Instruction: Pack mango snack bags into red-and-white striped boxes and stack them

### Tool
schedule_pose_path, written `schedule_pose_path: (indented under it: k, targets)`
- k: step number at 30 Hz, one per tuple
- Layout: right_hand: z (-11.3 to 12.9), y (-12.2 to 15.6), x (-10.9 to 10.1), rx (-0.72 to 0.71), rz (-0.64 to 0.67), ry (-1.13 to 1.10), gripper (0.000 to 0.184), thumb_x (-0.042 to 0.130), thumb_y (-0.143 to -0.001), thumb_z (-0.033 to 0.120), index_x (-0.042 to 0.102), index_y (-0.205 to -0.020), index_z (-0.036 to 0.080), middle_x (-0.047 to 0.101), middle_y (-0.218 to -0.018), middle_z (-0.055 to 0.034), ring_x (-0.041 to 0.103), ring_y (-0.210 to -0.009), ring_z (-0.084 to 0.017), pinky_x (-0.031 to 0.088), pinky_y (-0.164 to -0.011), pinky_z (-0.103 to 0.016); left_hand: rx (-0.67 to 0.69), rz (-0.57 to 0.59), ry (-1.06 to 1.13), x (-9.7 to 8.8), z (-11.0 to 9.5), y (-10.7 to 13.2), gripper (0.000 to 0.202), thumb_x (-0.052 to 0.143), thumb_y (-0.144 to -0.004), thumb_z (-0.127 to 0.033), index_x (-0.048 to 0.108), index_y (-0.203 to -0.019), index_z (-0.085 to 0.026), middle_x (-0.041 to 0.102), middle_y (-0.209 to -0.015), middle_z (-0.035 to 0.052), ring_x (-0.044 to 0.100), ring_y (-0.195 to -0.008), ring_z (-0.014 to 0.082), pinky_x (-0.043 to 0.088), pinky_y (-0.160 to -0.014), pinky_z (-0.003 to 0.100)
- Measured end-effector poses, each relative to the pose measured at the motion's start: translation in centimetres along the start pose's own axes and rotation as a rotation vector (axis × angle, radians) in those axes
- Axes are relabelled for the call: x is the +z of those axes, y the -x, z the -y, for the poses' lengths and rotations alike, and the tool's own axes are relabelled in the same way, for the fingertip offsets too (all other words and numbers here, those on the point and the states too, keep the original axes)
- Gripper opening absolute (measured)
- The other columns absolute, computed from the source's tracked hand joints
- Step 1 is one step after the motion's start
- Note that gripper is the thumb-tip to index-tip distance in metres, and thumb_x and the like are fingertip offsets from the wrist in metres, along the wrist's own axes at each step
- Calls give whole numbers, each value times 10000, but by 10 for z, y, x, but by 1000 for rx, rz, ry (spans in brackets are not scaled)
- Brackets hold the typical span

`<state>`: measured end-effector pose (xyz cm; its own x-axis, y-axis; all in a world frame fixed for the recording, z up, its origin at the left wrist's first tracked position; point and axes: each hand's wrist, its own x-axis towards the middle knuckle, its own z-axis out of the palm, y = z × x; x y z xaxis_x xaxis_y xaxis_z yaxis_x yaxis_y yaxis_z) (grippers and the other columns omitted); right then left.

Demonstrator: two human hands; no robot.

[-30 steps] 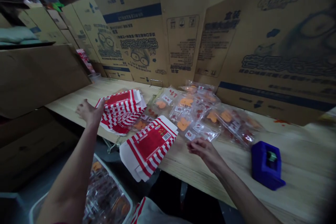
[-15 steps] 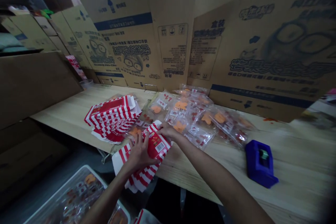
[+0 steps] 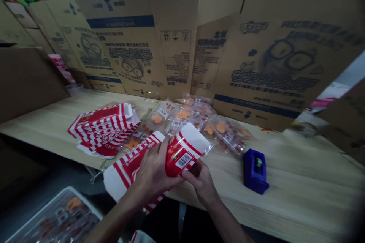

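Both hands are on one red-and-white striped carton (image 3: pixel 181 152), which is tipped up and bent into a curve above the near edge of the table (image 3: pixel 302 193). Left hand (image 3: pixel 154 172) is closed around its left part, the thumb reaching along its underside; some fingertips are hidden. Right hand (image 3: pixel 202 183) pinches the lower right edge between thumb and fingers, below the barcode. The carton's white end flap points up and away to the right.

Under the left hand lies another flat carton (image 3: pixel 116 176), sticking out past the table edge with its white flap toward the lower left. Farther left, a fanned pile of cartons (image 3: pixel 104 125) rests on the table. Behind the held carton, clear packets (image 3: pixel 224 127) with orange and red pieces are heaped loosely. To the right of them stands a blue tape dispenser (image 3: pixel 253 174) with a green roll.

Large printed cardboard boxes (image 3: pixel 128 45) line the back of the table, and a small clear tub (image 3: pixel 75 89) sits near their left end. Below the table at lower left, a white-rimmed bin (image 3: pixel 67 189) holds more packets.
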<state>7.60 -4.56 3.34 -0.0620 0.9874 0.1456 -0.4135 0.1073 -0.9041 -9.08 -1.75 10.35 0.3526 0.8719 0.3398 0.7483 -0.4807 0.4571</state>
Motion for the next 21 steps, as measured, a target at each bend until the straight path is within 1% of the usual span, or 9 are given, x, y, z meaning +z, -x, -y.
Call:
schedule_pose_path:
  k: [2,5,8,10,11,13,15,18,21]
  targets:
    - [9,13,-17,-15,-85,52,397,775,-722,331,625,-1072,215,706,-1078,-77,665,-974,-239,524,-870,-361,-23,34,141,12,-14,0,985,761,-623,-424,273,-1443,-180,575,-1281,168,549,-1165,364,438,-965,501]
    - [17,29,-54,-13,-181,147,283,747,-756,323,674,-992,184,731,-966,-71,678,-869,-228,542,-778,-340,-58,113,471,33,-17,-3,822,725,-675,-301,361,-1403,-185,616,-1244,130,603,-1105,303,482,-936,428]
    - [15,43,-86,11,-243,218,219,738,-763,329,710,-901,162,737,-842,-63,680,-770,-219,543,-717,-336,-151,248,804,61,-9,-6,428,687,-709,-300,631,-1107,-151,719,-1020,89,680,-906,260,541,-813,369]
    - [11,48,-99,58,-247,204,237,743,-753,341,721,-902,158,741,-838,-69,685,-759,-228,544,-736,-363,-264,320,966,80,-5,-3,277,676,-724,-364,692,-876,-133,739,-845,75,691,-783,251,556,-720,353]
    - [9,49,-102,83,-243,174,253,747,-747,346,725,-916,159,743,-849,-73,689,-760,-233,545,-749,-378,-315,330,1027,88,-4,0,287,671,-732,-397,694,-838,-131,737,-806,69,689,-752,245,557,-696,349]
    - [6,49,-105,99,-260,93,282,760,-728,348,728,-940,165,747,-868,-77,695,-765,-241,544,-772,-398,-370,331,1110,100,-2,10,341,682,-734,-436,692,-907,-142,737,-831,61,686,-760,236,557,-695,341]
    - [6,46,-107,80,-310,33,286,781,-699,343,733,-923,172,751,-863,-74,699,-754,-243,547,-765,-396,-383,373,1122,108,-1,24,383,689,-735,-463,690,-962,-154,735,-837,55,683,-764,228,555,-691,324]
    - [4,42,-110,71,-343,14,283,801,-669,322,733,-904,180,753,-853,-69,700,-735,-244,552,-751,-397,-407,451,1093,116,5,45,396,654,-760,-513,714,-896,-146,723,-738,54,680,-710,228,549,-640,305]
    - [-3,40,-112,120,-315,7,291,794,-673,329,729,-912,176,752,-861,-74,700,-743,-248,548,-763,-408,-402,395,1079,120,12,53,378,642,-783,-496,717,-922,-152,735,-792,67,692,-757,243,560,-676,323]
